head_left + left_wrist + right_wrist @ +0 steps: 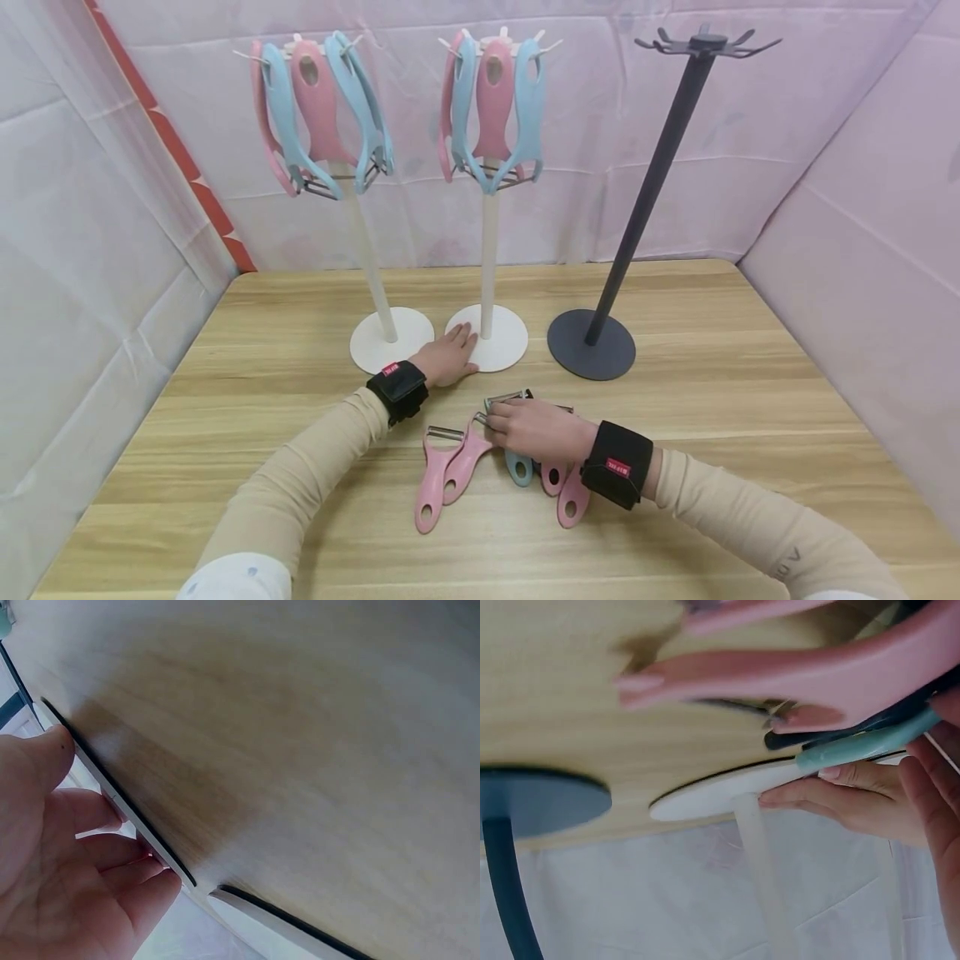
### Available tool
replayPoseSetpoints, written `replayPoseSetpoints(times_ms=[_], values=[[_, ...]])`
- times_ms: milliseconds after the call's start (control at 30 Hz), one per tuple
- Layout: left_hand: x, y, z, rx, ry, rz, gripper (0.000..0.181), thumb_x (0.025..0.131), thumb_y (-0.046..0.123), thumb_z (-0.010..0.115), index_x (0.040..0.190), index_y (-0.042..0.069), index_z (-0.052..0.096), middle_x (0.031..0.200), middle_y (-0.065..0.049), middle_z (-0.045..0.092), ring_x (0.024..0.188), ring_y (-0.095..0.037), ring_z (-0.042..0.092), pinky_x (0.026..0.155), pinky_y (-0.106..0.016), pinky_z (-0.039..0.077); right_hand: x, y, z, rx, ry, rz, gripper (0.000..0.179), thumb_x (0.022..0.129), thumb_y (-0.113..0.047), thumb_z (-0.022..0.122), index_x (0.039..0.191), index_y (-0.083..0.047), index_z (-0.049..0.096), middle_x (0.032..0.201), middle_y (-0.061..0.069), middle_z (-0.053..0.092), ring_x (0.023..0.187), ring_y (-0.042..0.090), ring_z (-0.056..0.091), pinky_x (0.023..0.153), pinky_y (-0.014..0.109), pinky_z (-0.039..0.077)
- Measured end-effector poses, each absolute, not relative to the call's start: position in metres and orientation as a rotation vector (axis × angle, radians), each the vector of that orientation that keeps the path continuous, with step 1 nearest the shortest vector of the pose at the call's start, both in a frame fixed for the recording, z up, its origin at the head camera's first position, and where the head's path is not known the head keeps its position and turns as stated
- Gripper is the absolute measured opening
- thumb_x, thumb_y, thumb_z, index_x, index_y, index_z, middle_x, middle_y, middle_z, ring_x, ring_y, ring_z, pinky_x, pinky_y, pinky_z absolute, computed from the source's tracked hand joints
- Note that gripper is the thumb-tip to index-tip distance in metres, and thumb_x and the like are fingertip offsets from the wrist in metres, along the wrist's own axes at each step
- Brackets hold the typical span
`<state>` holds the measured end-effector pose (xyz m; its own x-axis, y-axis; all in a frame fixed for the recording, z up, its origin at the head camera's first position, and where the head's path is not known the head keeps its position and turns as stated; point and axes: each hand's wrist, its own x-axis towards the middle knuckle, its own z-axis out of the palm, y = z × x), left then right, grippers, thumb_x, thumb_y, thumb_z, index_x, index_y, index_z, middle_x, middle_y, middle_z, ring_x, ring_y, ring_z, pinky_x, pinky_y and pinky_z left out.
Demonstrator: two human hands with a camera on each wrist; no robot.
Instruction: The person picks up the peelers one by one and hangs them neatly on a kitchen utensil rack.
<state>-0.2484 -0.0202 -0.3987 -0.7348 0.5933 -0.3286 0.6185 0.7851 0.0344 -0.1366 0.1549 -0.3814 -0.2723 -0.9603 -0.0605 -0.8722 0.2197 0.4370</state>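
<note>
My left hand rests on the round base of the middle white stand, fingers laid over its left side. From the left wrist view, the thumb and fingertips of that hand are along the rim. My right hand is low over a small pile of peelers. Its thumb and fingers pinch a light blue peeler, whose handle shows below the hand. Pink peelers lie beside and under the hand, with a dark one among them. Two more pink peelers lie left of it.
The left white stand and the middle one carry pink and light blue peelers on their hooks. At the right is a dark grey stand with bare hooks. Cloth walls enclose the wooden table.
</note>
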Motion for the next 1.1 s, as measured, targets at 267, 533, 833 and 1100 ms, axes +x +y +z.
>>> replayPoseSetpoints(times_ms=[267, 533, 833, 1100], values=[[-0.250, -0.021, -0.400, 0.932, 2.665, -0.125, 0.062, 0.097, 0.038, 0.037, 0.144, 0.001, 0.018, 0.150, -0.017, 0.009, 0.137, -0.026, 0.009, 0.107, -0.035, 0.023, -0.144, 0.149, -0.384, 1.760, -2.192, -0.651, 0.015, 0.081, -0.016, 0.066, 0.096, -0.018, 0.065, 0.090, -0.004, 0.058, 0.085, 0.010, 0.051, 0.081, 0.022, 0.045], [-0.251, -0.020, -0.403, 0.943, 2.664, -0.111, 0.063, 0.097, 0.038, 0.037, 0.144, 0.001, 0.018, 0.150, -0.018, 0.009, 0.137, -0.027, 0.009, 0.107, -0.036, 0.024, -0.145, 0.152, -0.381, 1.760, -2.250, -0.596, 0.015, 0.080, -0.017, 0.067, 0.095, -0.019, 0.067, 0.088, -0.005, 0.059, 0.081, 0.009, 0.052, 0.077, 0.021, 0.045], [-0.251, -0.021, -0.403, 0.954, 2.667, -0.109, 0.063, 0.097, 0.038, 0.037, 0.144, 0.001, 0.019, 0.150, -0.018, 0.010, 0.137, -0.027, 0.010, 0.107, -0.036, 0.025, -0.143, 0.158, -0.371, 1.720, -2.262, -0.596, 0.016, 0.077, -0.015, 0.068, 0.093, -0.019, 0.068, 0.089, -0.004, 0.060, 0.083, 0.011, 0.053, 0.077, 0.020, 0.044], [-0.251, -0.020, -0.401, 0.937, 2.656, -0.114, 0.062, 0.097, 0.038, 0.036, 0.144, 0.001, 0.018, 0.150, -0.018, 0.009, 0.137, -0.027, 0.008, 0.108, -0.035, 0.022, -0.143, 0.165, -0.360, 1.693, -2.326, -0.324, 0.023, 0.077, -0.003, 0.067, 0.098, -0.010, 0.066, 0.100, 0.002, 0.063, 0.103, 0.017, 0.055, 0.090, 0.024, 0.043]])
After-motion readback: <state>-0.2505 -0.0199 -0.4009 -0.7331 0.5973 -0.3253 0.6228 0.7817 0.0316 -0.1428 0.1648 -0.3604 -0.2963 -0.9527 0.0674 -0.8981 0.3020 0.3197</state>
